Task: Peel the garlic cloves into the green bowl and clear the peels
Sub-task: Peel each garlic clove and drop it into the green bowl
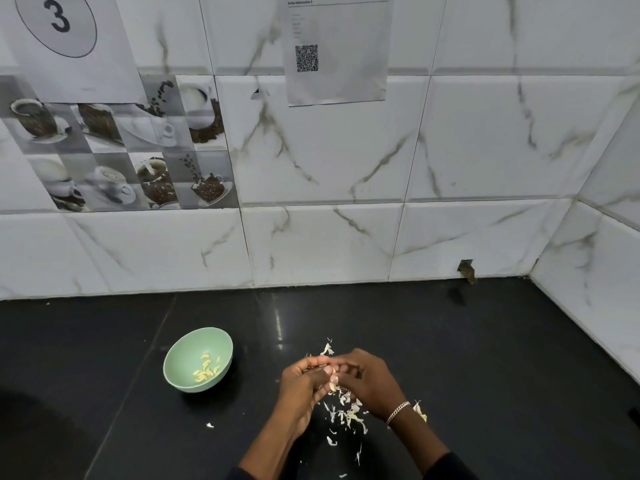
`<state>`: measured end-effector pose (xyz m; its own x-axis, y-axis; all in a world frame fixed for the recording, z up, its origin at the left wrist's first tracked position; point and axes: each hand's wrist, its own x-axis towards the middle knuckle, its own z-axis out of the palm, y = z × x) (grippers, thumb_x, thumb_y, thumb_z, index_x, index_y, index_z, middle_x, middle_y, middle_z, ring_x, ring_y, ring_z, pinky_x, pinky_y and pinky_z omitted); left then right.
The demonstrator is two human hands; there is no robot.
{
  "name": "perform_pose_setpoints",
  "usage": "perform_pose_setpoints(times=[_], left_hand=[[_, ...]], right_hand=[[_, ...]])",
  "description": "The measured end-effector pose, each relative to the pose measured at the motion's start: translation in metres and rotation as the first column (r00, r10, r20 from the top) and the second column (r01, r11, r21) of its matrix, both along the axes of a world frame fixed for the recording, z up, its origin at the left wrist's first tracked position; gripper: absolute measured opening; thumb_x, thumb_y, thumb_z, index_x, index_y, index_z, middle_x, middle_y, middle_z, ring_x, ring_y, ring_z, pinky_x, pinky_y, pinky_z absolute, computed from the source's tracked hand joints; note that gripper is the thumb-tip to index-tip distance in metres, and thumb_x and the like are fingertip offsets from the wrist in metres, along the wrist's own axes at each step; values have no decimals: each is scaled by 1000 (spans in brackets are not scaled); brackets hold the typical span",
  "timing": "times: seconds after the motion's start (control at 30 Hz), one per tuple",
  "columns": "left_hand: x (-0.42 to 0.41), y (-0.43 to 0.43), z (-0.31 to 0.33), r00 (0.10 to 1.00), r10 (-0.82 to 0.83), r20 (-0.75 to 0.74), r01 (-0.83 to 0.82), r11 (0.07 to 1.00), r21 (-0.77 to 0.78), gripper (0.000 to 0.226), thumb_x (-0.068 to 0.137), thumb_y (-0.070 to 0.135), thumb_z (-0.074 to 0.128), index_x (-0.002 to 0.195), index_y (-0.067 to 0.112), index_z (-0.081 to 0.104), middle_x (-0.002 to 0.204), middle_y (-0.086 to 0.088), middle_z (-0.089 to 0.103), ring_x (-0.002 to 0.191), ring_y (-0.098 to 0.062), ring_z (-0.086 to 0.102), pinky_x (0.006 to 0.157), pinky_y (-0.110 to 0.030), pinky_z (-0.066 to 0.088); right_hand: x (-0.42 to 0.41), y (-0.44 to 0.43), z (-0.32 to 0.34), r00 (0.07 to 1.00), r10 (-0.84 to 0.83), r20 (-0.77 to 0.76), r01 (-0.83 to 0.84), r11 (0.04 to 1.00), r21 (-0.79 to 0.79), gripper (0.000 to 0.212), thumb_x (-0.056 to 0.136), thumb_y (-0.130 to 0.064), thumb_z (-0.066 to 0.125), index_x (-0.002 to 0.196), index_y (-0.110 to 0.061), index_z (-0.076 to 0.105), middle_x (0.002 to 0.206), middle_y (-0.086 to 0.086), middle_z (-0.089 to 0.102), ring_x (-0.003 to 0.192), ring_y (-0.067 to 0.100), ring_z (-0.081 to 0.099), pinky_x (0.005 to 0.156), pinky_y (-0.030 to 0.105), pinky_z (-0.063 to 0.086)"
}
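Papery white garlic peels (349, 415) litter the glossy black countertop (502, 358) under our wrists, while from the left a round pale-green bowl (175, 358) holds peeled yellowish cloves (206, 371) and, just right of it, our left hand (301, 382) and right hand (372, 384) curl together, pinching a pale garlic clove (332, 386).

We see a glossy black countertop (485, 358) carrying a green bowl (180, 358) of peeled cloves (206, 370), with pale garlic peels (349, 414) scattered to its right.
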<state>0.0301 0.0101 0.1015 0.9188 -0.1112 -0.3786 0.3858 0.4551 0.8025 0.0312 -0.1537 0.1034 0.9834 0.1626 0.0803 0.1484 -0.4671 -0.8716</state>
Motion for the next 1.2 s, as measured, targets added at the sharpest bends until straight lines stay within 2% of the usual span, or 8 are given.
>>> perform_pose_setpoints(times=[0.17, 0.43, 0.67, 0.83, 0.93, 1.07, 1.13, 1.2], left_hand=[[1, 0, -3, 997, 30, -72, -30, 1000, 3, 29, 86, -12, 67, 113, -4, 60, 90, -22, 73, 72, -24, 71, 65, -29, 61], [2, -2, 0, 987, 57, -148, -64, 997, -45, 28, 85, -11, 67, 108, 3, 58, 98, -21, 76, 67, -21, 73, 55, -22, 55], [5, 3, -4, 987, 78, -140, -85, 995, -48, 17, 88, -11, 64, 104, -5, 65, 96, -22, 76, 77, -20, 75, 60, -22, 59], [6, 3, -10, 984, 100, -150, -102, 995, -8, 15, 87, -9, 67, 102, -6, 69, 90, -18, 76, 76, -19, 75, 61, -20, 59], [6, 4, -12, 983, 106, -152, -105, 994, 15, 13, 88, -8, 67, 100, -5, 70, 88, -17, 76, 75, -18, 75, 61, -19, 59], [6, 7, -14, 981, 120, -151, -114, 992, 43, 13, 87, -9, 68, 99, -5, 71, 89, -16, 77, 74, -17, 75, 62, -19, 59], [6, 9, -14, 982, 124, -142, -117, 992, 56, 13, 87, -9, 67, 99, -5, 72, 89, -16, 77, 74, -17, 75, 63, -19, 60], [7, 10, -15, 983, 129, -133, -121, 991, 65, 13, 87, -9, 68, 99, -5, 72, 90, -17, 77, 74, -18, 75, 64, -19, 60]], right_hand=[[-2, 1, 2, 998, -29, 64, 30, 999, -12, 29, 78, -11, 81, 90, -37, 77, 84, -5, 66, 73, 6, 62, 69, 14, 48], [-1, -1, -2, 994, -68, 88, 74, 995, -65, 10, 79, -20, 81, 80, -18, 72, 74, -1, 67, 63, 8, 58, 58, 15, 45], [3, -9, -7, 985, -127, -115, 124, 992, -30, 12, 94, -16, 61, 84, -14, 68, 72, 11, 73, 58, 22, 69, 65, 42, 59], [9, -13, -17, 969, -148, -198, 133, 987, -86, 24, 94, 0, 56, 106, -16, 69, 81, 14, 73, 53, 16, 67, 54, 30, 58], [14, -13, -21, 958, -189, -216, 147, 970, -193, 7, 87, -9, 71, 84, -12, 67, 66, 13, 70, 43, 15, 62, 45, 26, 51], [23, -15, -28, 958, -176, -227, 97, 941, -324, 30, 90, -3, 55, 71, -24, 65, 62, -1, 66, 47, 10, 60, 61, 36, 60], [25, -14, -29, 942, -178, -283, 76, 939, -336, 23, 91, -7, 58, 74, -20, 67, 68, 3, 71, 46, 10, 62, 56, 30, 59], [27, -13, -28, 949, -188, -251, 77, 916, -394, 22, 83, -26, 76, 66, -20, 64, 63, -2, 68, 48, 3, 59, 53, 14, 50]])
